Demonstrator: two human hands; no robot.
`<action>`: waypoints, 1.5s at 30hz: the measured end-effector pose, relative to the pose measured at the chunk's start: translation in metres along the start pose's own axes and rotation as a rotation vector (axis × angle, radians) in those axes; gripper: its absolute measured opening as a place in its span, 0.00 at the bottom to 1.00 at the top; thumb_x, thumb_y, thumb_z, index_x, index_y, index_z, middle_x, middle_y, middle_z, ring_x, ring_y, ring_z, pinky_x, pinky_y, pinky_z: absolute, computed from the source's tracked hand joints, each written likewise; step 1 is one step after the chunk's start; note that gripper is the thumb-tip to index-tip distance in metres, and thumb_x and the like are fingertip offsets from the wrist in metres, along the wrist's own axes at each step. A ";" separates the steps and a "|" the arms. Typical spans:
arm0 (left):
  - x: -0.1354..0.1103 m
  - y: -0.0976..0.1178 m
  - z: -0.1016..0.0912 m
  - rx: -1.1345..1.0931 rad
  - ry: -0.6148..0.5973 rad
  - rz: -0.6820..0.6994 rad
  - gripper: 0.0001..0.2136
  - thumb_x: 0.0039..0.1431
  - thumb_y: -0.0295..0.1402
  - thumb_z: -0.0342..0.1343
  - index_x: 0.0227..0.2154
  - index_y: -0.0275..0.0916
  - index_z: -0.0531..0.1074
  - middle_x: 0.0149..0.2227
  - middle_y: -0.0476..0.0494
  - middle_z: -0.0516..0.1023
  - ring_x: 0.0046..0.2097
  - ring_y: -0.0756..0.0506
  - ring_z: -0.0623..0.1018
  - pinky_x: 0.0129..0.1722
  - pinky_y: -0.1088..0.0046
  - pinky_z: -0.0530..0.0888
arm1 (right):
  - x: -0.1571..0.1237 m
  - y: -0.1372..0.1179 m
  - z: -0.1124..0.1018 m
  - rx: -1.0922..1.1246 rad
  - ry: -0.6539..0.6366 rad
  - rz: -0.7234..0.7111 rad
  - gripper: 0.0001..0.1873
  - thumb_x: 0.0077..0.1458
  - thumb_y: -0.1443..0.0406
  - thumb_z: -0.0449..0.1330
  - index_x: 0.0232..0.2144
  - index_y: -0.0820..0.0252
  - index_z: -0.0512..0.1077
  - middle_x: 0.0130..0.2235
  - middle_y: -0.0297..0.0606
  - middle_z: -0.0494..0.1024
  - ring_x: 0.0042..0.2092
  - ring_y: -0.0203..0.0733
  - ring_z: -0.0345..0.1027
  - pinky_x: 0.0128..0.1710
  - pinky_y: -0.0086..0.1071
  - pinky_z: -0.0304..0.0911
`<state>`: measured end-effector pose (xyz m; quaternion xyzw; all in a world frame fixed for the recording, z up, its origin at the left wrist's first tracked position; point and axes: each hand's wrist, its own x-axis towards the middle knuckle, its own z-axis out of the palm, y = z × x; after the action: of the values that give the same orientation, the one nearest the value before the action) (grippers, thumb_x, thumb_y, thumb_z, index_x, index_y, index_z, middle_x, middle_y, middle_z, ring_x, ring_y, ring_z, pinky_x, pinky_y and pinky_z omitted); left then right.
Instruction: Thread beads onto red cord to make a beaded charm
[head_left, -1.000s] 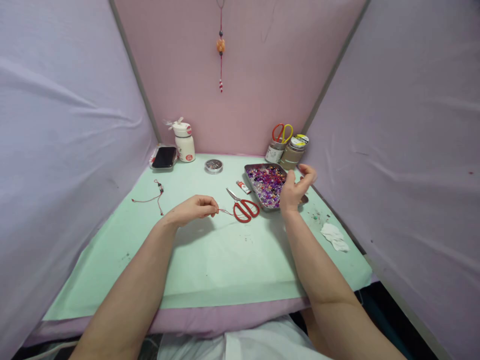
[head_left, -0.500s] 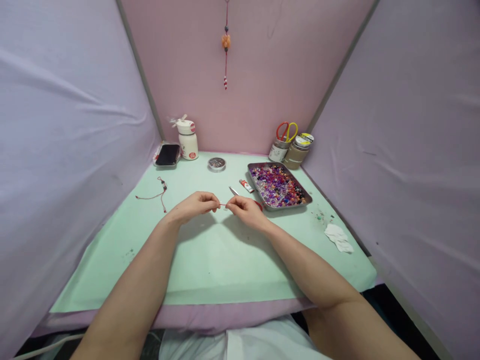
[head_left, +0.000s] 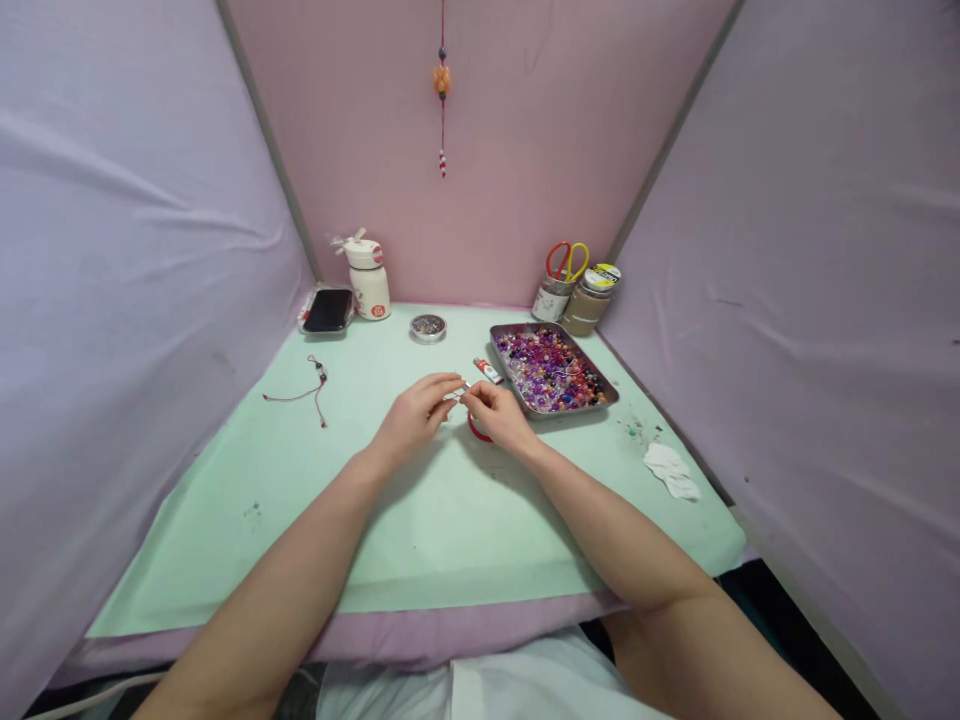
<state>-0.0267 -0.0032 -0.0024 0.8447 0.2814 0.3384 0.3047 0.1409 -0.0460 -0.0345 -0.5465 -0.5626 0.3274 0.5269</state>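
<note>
Over the middle of the green tabletop (head_left: pixel 420 545), two hands nearly touch, likely so that both can work one thin cord (head_left: pixel 455 397) between them. Right hand (head_left: pixel 501 415): thumb and forefinger pinched on the cord. Left hand (head_left: pixel 411 415): fingers curved around the same spot; cannot tell whether they grip. Red-handled scissors (head_left: pixel 478 429): one pair, partly hidden beneath the right hand — presumably kept within reach. Bead tray (head_left: pixel 574 411): one, near the right hand, its raised rim containing beads (head_left: pixel 547 370) too many to count. Lighter (head_left: pixel 487 371): one, just beside the tray. Cup (head_left: pixel 550 301): one, two handle loops (head_left: pixel 550 258) upward, red and yellow, probably for easy grabbing. Beaded strings: two — one lying at left (head_left: pixel 322 374), one hanging straight (head_left: pixel 442 80) before the pink backdrop (head_left: pixel 360 120).
</note>
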 end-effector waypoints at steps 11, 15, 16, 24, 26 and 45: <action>-0.001 -0.007 0.013 0.102 -0.020 -0.041 0.15 0.61 0.32 0.45 0.42 0.39 0.76 0.32 0.43 0.75 0.33 0.47 0.73 0.38 0.71 0.69 | -0.002 -0.001 0.003 0.017 -0.062 -0.010 0.14 0.52 0.55 0.56 0.24 0.58 0.67 0.22 0.29 0.63 0.24 0.34 0.54 0.26 0.28 0.50; 0.000 -0.005 0.012 0.034 -0.008 -0.107 0.12 0.59 0.33 0.48 0.38 0.39 0.77 0.32 0.44 0.76 0.31 0.48 0.74 0.37 0.72 0.70 | -0.004 -0.006 0.003 0.014 -0.070 0.002 0.13 0.52 0.56 0.56 0.25 0.59 0.66 0.21 0.29 0.62 0.24 0.33 0.53 0.26 0.28 0.50; 0.000 -0.005 0.012 0.014 0.004 -0.136 0.12 0.58 0.33 0.49 0.37 0.38 0.77 0.32 0.44 0.76 0.31 0.48 0.74 0.36 0.73 0.70 | -0.004 -0.007 0.003 0.008 -0.075 0.008 0.13 0.52 0.56 0.56 0.24 0.59 0.66 0.21 0.29 0.62 0.24 0.33 0.53 0.25 0.28 0.50; 0.002 -0.007 0.008 -0.039 -0.018 -0.285 0.10 0.55 0.32 0.51 0.31 0.39 0.77 0.29 0.47 0.79 0.30 0.48 0.75 0.35 0.74 0.70 | -0.007 -0.012 0.002 -0.042 -0.109 0.038 0.13 0.53 0.55 0.55 0.25 0.59 0.66 0.20 0.28 0.60 0.24 0.33 0.51 0.25 0.27 0.49; 0.002 -0.007 0.008 -0.033 -0.027 -0.292 0.10 0.54 0.32 0.50 0.29 0.39 0.77 0.28 0.47 0.79 0.30 0.48 0.75 0.34 0.74 0.69 | -0.006 -0.011 0.002 -0.044 -0.107 0.035 0.13 0.53 0.56 0.55 0.25 0.59 0.67 0.21 0.28 0.61 0.24 0.33 0.52 0.26 0.27 0.50; 0.006 0.000 -0.002 -0.217 -0.041 -0.459 0.16 0.52 0.43 0.54 0.30 0.35 0.78 0.24 0.48 0.74 0.25 0.50 0.68 0.27 0.74 0.64 | -0.004 -0.007 0.003 0.027 -0.056 0.048 0.14 0.51 0.54 0.57 0.26 0.60 0.67 0.22 0.28 0.63 0.24 0.32 0.54 0.25 0.26 0.50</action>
<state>-0.0244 0.0014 0.0009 0.7278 0.4214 0.2714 0.4681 0.1358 -0.0505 -0.0299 -0.5433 -0.5593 0.3629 0.5103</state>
